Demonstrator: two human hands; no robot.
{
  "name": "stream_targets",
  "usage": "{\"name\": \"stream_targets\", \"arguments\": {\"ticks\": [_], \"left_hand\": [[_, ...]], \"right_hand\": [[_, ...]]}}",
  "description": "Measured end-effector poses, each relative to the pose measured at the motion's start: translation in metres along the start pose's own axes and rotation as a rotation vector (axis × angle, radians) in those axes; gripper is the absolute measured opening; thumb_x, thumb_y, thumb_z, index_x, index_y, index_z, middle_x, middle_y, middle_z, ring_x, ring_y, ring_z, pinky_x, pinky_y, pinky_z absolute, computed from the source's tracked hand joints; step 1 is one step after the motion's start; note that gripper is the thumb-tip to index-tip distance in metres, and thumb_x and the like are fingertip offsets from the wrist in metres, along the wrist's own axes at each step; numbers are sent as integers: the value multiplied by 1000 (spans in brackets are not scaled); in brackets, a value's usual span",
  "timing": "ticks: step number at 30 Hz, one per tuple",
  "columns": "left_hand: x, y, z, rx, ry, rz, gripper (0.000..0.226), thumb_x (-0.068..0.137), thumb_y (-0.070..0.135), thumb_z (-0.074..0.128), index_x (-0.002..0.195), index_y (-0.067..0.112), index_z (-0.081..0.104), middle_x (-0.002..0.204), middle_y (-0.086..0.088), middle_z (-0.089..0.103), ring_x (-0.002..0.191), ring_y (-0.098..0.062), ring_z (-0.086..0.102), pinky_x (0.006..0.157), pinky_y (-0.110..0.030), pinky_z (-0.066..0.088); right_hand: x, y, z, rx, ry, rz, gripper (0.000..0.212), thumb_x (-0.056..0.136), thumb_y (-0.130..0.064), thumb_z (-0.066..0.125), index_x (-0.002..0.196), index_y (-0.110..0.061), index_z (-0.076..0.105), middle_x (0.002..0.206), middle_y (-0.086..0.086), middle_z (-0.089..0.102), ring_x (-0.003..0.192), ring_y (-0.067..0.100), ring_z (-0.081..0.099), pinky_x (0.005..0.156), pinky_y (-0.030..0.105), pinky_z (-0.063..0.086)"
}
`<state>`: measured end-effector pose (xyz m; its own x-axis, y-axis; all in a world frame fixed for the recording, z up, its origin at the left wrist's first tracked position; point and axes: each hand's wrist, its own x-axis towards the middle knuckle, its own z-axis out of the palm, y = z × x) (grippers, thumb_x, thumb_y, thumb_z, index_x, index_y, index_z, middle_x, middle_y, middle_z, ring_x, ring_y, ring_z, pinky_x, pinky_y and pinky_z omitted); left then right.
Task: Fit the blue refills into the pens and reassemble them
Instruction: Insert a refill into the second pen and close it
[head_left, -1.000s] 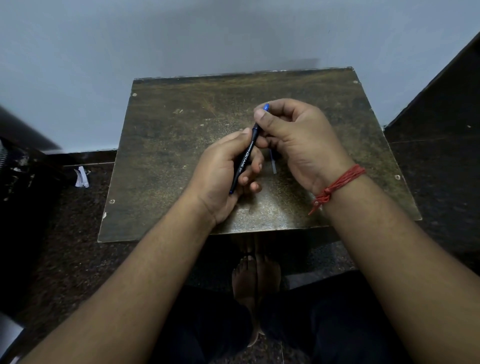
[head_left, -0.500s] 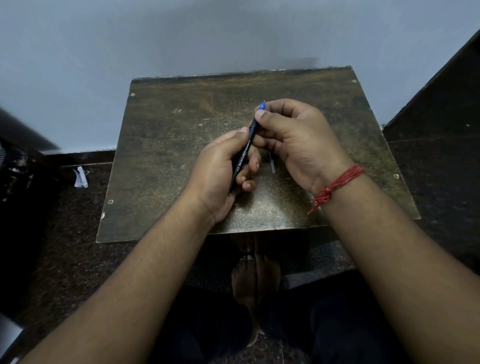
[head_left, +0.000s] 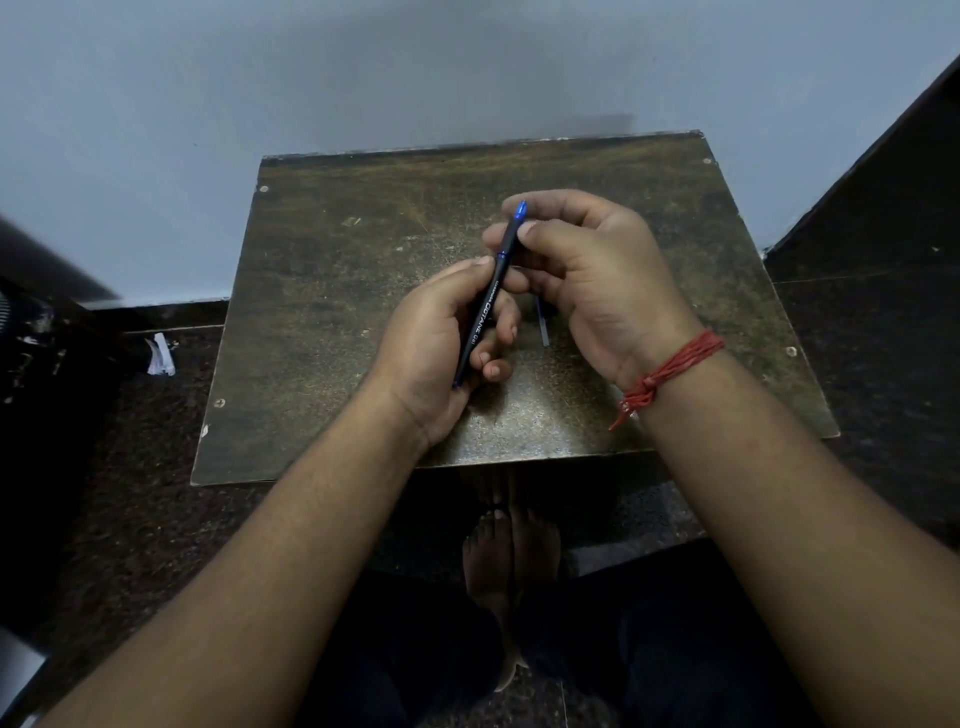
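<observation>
from the head camera, looking down: both hands meet over the middle of a worn brown table (head_left: 332, 312) set against a pale wall (head_left: 363, 67). the left hand (head_left: 441, 348) is curled round the lower barrel of a black pen (head_left: 480, 317) with white lettering, its blue end poking out near the palm. the right hand (head_left: 597, 275) pinches the upper part of the same pen between thumb and forefinger, just below the blue tip (head_left: 520, 210). the pen slants up and away, lifted off the tabletop. a thin blue refill (head_left: 543, 325) lies on the table just beside the right palm, partly hidden by it. a red thread (head_left: 670, 371) is tied round the right wrist. bare feet (head_left: 511, 561) show on the dark floor below the table edge.
</observation>
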<state>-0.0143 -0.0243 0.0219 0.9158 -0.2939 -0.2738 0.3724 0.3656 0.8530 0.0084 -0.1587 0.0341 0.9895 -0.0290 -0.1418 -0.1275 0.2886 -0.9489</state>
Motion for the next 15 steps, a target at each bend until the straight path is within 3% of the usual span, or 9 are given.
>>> {"name": "stream_targets", "arguments": {"ticks": [4, 8, 12, 15], "left_hand": [[0, -1, 1, -14, -1, -1, 28, 103, 22, 41, 92, 7, 61, 53, -2, 51, 37, -8, 30, 37, -19, 29], [0, -1, 1, -27, -1, 0, 29, 104, 22, 40, 91, 7, 62, 54, -3, 52, 37, -8, 30, 37, -19, 29], [1, -1, 0, -15, 2, -6, 29, 104, 23, 41, 92, 7, 62, 55, -2, 53, 37, -8, 30, 37, -19, 29], [1, -2, 0, -10, 2, -5, 26, 104, 23, 41, 97, 6, 59, 55, -2, 52, 37, -7, 30, 37, -19, 29]], "right_hand": [[-1, -2, 2, -7, 40, 6, 14, 95, -4, 57, 109, -3, 63, 98, 14, 77, 82, 26, 71, 65, 26, 56], [-2, 0, 5, -75, 65, -32, 11, 93, -11, 69, 99, -5, 61, 83, 10, 65, 70, 16, 67, 64, 26, 58], [-3, -2, 3, -49, 38, -20, 7, 93, 1, 61, 99, -2, 62, 80, 8, 69, 72, 27, 62, 61, 26, 56], [-3, -3, 4, -2, 22, 20, 16, 93, 3, 53, 106, -1, 61, 93, 13, 76, 81, 31, 65, 63, 26, 57]]}}
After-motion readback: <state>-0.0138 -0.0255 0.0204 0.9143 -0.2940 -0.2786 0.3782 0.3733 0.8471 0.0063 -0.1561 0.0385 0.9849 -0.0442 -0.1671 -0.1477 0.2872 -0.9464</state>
